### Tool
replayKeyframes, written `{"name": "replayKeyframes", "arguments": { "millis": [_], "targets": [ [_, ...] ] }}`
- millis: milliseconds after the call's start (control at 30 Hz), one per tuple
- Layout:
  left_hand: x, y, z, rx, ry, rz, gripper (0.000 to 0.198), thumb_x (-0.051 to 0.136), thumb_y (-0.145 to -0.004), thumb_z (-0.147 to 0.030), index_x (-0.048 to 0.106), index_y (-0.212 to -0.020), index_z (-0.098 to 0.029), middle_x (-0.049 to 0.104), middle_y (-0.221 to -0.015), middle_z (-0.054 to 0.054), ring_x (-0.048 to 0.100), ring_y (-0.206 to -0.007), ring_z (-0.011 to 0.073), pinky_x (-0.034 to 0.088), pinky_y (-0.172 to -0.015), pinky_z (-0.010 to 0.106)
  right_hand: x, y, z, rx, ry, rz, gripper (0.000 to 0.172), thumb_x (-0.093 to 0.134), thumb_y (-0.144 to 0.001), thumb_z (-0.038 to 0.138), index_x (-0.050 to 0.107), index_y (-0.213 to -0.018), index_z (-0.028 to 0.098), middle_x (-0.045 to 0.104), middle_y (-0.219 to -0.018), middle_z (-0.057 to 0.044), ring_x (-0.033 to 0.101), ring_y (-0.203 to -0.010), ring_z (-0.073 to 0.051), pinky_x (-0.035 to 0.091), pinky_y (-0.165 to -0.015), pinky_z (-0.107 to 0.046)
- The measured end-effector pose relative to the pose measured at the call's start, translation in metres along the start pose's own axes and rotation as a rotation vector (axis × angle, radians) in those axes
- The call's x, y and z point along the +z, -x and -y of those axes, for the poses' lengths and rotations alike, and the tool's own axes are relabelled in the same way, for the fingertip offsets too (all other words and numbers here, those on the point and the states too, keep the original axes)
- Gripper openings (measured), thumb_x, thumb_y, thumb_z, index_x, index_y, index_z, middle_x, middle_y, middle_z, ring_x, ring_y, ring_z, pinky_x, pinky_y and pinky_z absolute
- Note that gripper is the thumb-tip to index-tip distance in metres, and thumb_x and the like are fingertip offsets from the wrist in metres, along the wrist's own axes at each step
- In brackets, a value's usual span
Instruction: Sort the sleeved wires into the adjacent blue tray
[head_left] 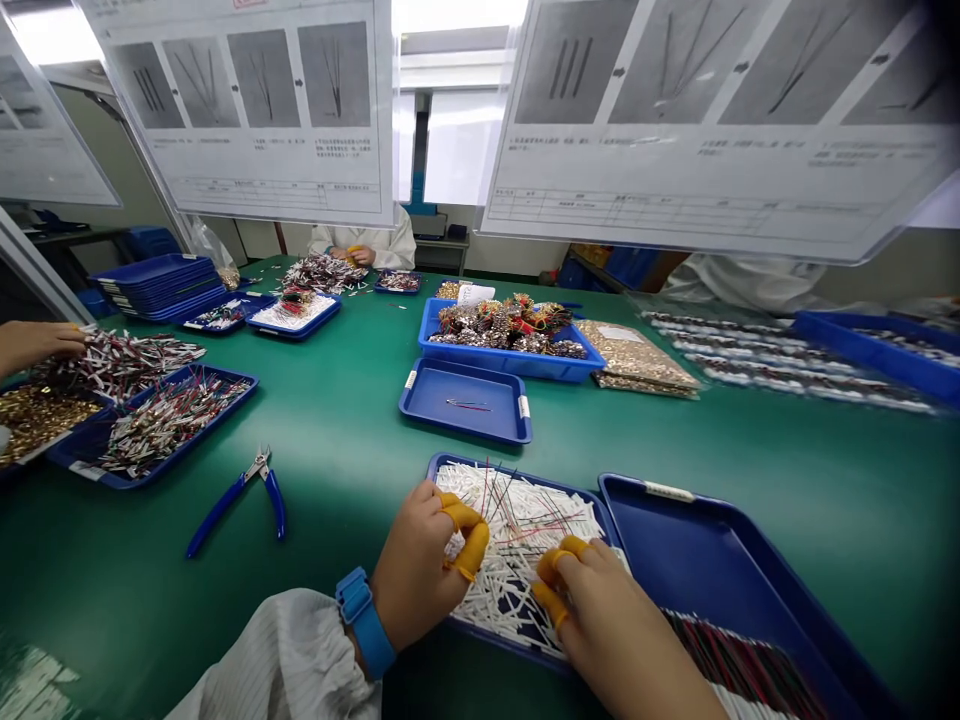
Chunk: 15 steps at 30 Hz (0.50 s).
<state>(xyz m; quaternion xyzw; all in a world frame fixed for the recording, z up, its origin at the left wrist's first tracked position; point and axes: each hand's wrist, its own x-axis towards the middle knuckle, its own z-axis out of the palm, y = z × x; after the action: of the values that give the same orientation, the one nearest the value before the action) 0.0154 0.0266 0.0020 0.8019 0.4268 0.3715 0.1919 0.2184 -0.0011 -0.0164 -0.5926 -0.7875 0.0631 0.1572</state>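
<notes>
One co-worker's hand [37,345] rests on a heap of wires at the far left, beside a blue tray [225,375] of red-and-dark wires with silvery ends. Blue-handled side cutters [240,505] lie on the green desk [337,480], just right of that tray. Farther up the desk is a small blue tray [465,430] holding a few thin wires. The left hand [420,565], in yellow finger cots [469,535] and a blue wrist strap [365,622], is curled and pinches a small bunch of white-sleeved wires [517,530]. Those wires lie heaped in a shallow blue tray [439,462]. The right hand [607,630] presses its cot-covered fingertips into the same heap; whether it grips anything, I cannot tell. Just right stands a larger blue tray [720,560], with red-and-dark wires [739,655] at its near end.
</notes>
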Motion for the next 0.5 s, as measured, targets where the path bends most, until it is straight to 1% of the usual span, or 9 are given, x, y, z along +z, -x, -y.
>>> {"name": "replayKeyframes", "arguments": {
  "millis": [100,167,233,267,333,400,500],
  "targets": [
    [0.000,0.000,0.001,-0.006,0.006,0.037,0.015,0.050,-0.087,-0.018,0.064,-0.081,-0.017,0.063,-0.075,0.007,0.052,-0.077,0.0238,0.046,-0.070,0.039,0.004,-0.001,-0.009,0.048,-0.027,-0.052,0.015,0.054,-0.074,0.014,0.067,-0.074,0.022,0.070,-0.076,-0.010,0.064,-0.077,-0.029,0.054,-0.067,-0.041],
    [0.000,0.000,0.001,-0.008,0.014,0.053,0.015,0.051,-0.086,-0.018,0.065,-0.080,-0.017,0.063,-0.076,0.007,0.051,-0.078,0.0241,0.046,-0.070,0.039,0.006,-0.002,-0.012,0.078,-0.042,-0.079,0.015,0.052,-0.079,0.020,0.067,-0.079,0.021,0.072,-0.079,-0.010,0.067,-0.076,-0.028,0.056,-0.065,-0.039],
    [0.000,0.001,0.002,-0.016,0.024,0.069,0.014,0.052,-0.086,-0.017,0.066,-0.082,-0.017,0.063,-0.079,0.008,0.050,-0.080,0.0244,0.046,-0.070,0.039,0.009,-0.001,-0.014,0.129,-0.101,-0.123,0.020,0.048,-0.084,0.028,0.066,-0.087,0.020,0.074,-0.083,-0.011,0.070,-0.075,-0.027,0.057,-0.064,-0.036],
    [0.000,0.001,0.002,-0.019,0.027,0.080,0.013,0.053,-0.086,-0.017,0.066,-0.083,-0.017,0.063,-0.081,0.008,0.050,-0.082,0.0246,0.046,-0.071,0.039,0.011,0.000,-0.015,0.171,-0.170,-0.158,0.022,0.047,-0.085,0.030,0.066,-0.092,0.020,0.075,-0.086,-0.011,0.071,-0.077,-0.027,0.058,-0.065,-0.036],
    [0.000,0.001,0.003,-0.017,0.029,0.106,0.011,0.055,-0.085,-0.016,0.066,-0.085,-0.017,0.064,-0.084,0.008,0.050,-0.084,0.0249,0.046,-0.073,0.040,0.014,0.002,-0.016,0.261,-0.382,-0.195,0.024,0.049,-0.085,0.033,0.063,-0.098,0.019,0.076,-0.090,-0.012,0.072,-0.081,-0.028,0.058,-0.070,-0.038],
    [-0.002,0.000,0.003,-0.004,0.028,0.128,0.010,0.056,-0.084,-0.016,0.066,-0.086,-0.017,0.064,-0.087,0.008,0.050,-0.086,0.0252,0.045,-0.074,0.040,0.017,0.002,-0.015,0.328,-0.637,-0.184,0.024,0.054,-0.082,0.032,0.061,-0.100,0.019,0.076,-0.093,-0.013,0.072,-0.086,-0.029,0.058,-0.074,-0.040],
    [-0.004,0.000,0.001,0.033,0.026,0.158,0.009,0.056,-0.084,-0.014,0.065,-0.085,-0.017,0.065,-0.091,0.009,0.050,-0.088,0.0257,0.045,-0.075,0.041,0.016,-0.001,-0.009,0.397,-0.942,-0.187,0.026,0.059,-0.083,0.037,0.058,-0.103,0.020,0.075,-0.101,-0.013,0.070,-0.096,-0.029,0.056,-0.083,-0.041]
  ]
}}
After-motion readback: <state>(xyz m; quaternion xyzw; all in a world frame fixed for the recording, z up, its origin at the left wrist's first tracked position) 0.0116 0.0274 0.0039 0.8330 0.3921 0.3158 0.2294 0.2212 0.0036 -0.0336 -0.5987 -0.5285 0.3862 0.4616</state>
